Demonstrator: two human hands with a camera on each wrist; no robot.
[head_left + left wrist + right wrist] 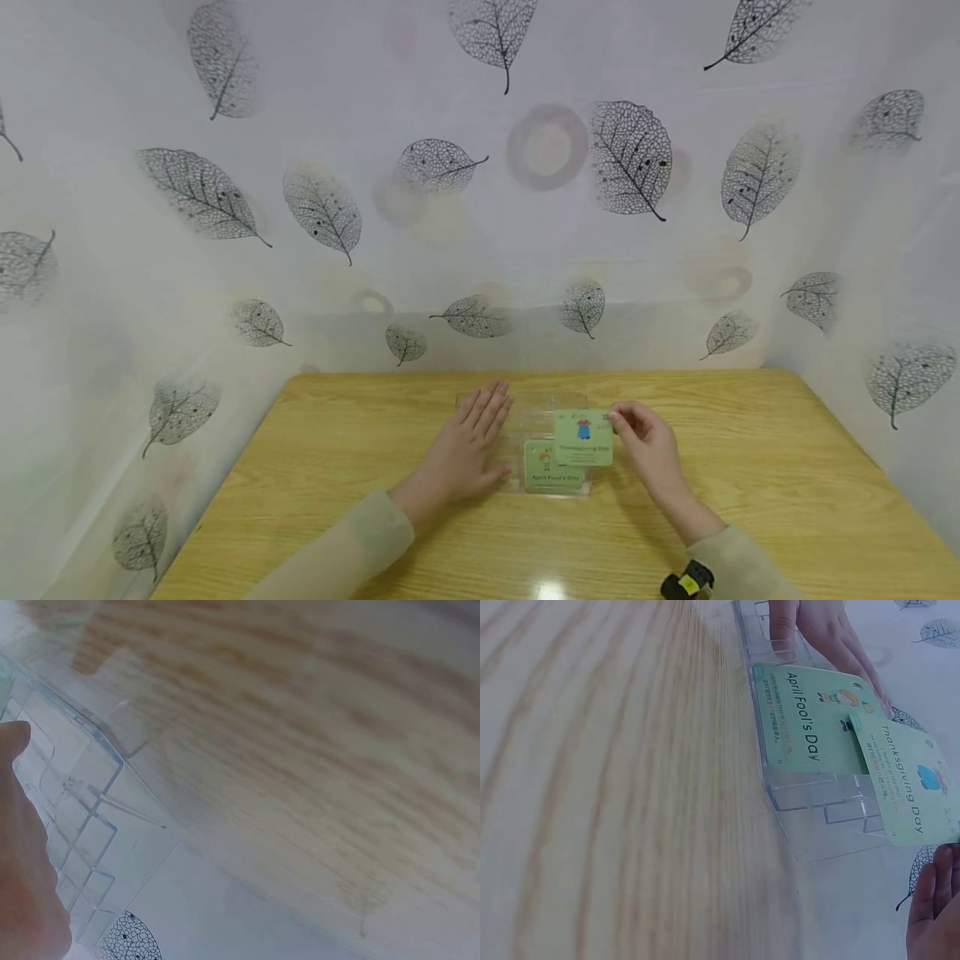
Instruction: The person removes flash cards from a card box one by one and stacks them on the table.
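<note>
Sleeves (337, 546) lie at six o'clock. Right hand (651, 440) pinches a probably light, stiff card (583, 447) by its two-o'clock corner, a good spot, over the clear tray (532, 423) at three. Left hand (461, 443) lies straight-fingered at nine.

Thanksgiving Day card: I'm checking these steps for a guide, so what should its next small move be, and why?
Probably the right hand should ease the Thanksgiving Day card left and down in the head view, squaring it over the April Fool's Day card: pinched near one corner, it overlaps that card only partly, while the left hand lies flat over the clear plastic tray.
</note>
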